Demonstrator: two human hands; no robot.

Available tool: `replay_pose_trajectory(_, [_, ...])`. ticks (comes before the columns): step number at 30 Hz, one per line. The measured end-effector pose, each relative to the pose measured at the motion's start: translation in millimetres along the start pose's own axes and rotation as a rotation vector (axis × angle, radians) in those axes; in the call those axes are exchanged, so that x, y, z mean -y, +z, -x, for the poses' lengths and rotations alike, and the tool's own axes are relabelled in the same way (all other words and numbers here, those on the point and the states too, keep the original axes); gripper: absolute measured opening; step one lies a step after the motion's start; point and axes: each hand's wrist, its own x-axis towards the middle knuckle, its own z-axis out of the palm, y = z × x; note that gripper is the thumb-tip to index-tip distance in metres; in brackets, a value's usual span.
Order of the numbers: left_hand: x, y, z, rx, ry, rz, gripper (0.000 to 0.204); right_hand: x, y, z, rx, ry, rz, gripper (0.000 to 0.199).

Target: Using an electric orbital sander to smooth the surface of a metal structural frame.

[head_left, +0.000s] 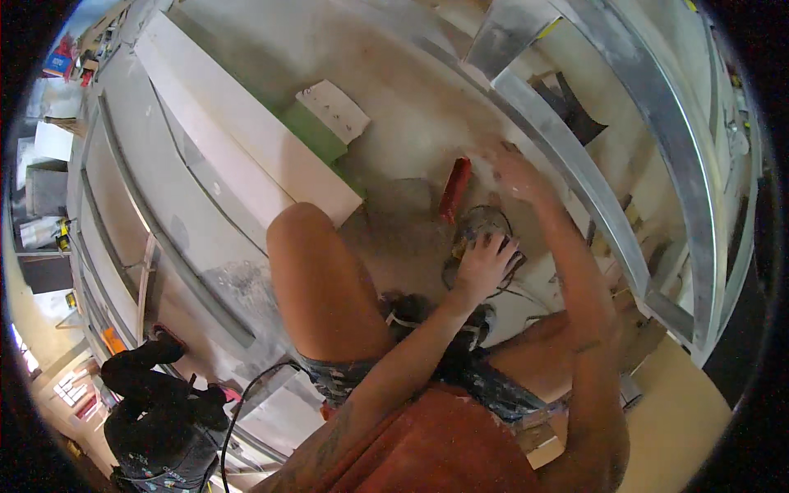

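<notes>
My left hand [485, 267] has its fingers curled over a dark power tool [516, 261]; the tool's exact kind is hard to make out. Beside it, just beyond my fingers, is a rounded, greyish part [485, 220] with cord loops around it. Farther out, my right hand [519, 174] reaches over the dusty floor, its fingers blurred and partly in shadow. Whether they hold anything does not show clearly. To the left of that hand lies a narrow red block-like object [456, 189], apart from it. A flat grey square [408, 197] lies left of the red object.
A long white box-shaped panel [246, 131] lies at left, with a green strip [316, 135] and a white offcut [334, 112] beside it. Curved grey metal frames [575, 164] rise at right. A person in dark clothes [160, 419] is at lower left, near a black cable [234, 419].
</notes>
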Motion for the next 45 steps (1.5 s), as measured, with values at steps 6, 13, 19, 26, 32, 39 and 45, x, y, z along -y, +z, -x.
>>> replay_pose_trajectory(6, [-38, 30, 9, -0.046, 0.14, 0.033, 0.033, 39, -62, 7, 0.099, -0.341, 0.281, 0.067])
replay_pose_trajectory(13, [-44, 28, 10, 0.005, 0.177, 0.037, 0.041, 20, -41, 15, 0.034, -0.283, 0.319, 0.037])
replay_pose_trajectory(19, [-25, 14, 6, -0.042, 0.154, 0.055, 0.032, 49, -91, 120, -0.168, 0.406, -0.034, 0.036])
replay_pose_trajectory(26, [-37, -10, -37, 0.027, -0.208, 0.414, 0.041, 128, -202, 376, -0.437, 0.759, -0.501, 0.046])
replay_pose_trajectory(32, [43, -6, -68, -0.157, -0.278, 0.327, 0.05, 180, -127, 518, -1.328, 1.268, -1.18, 0.038])
replay_pose_trajectory(39, [-24, -12, -52, 0.168, 0.041, 0.186, 0.04, 152, 165, 691, -0.886, 1.829, -0.744, 0.05])
replay_pose_trajectory(45, [24, 0, -56, 0.072, -0.068, 0.319, 0.056, 132, 229, 755, -0.677, 1.816, -0.558, 0.049])
